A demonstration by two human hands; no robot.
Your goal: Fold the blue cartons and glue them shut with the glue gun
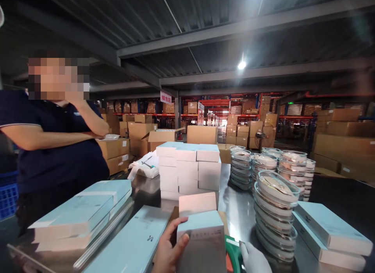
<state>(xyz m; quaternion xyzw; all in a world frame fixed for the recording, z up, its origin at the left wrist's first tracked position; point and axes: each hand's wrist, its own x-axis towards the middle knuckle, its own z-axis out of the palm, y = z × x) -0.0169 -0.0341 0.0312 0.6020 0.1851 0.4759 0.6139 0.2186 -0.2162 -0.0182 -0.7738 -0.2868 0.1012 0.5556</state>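
My left hand (169, 249) is at the bottom centre, fingers wrapped round the left side of a small box with a pale blue top and grey front (202, 241). Behind that box stands a pinkish-white box (197, 203). My right hand (254, 259), in a white glove, sits low at the bottom right of the box, beside a green tape dispenser (233, 251); its fingers are mostly out of frame. Everything rests on a shiny metal table (237, 210).
Stacked white boxes with blue lids (189, 169) stand mid-table. Stacks of clear round lidded containers (275, 210) rise to the right. Flat pale blue boxes lie at left (84, 210) and right (331, 230). A person in a dark shirt (55, 148) stands at left. Cardboard cartons fill the background.
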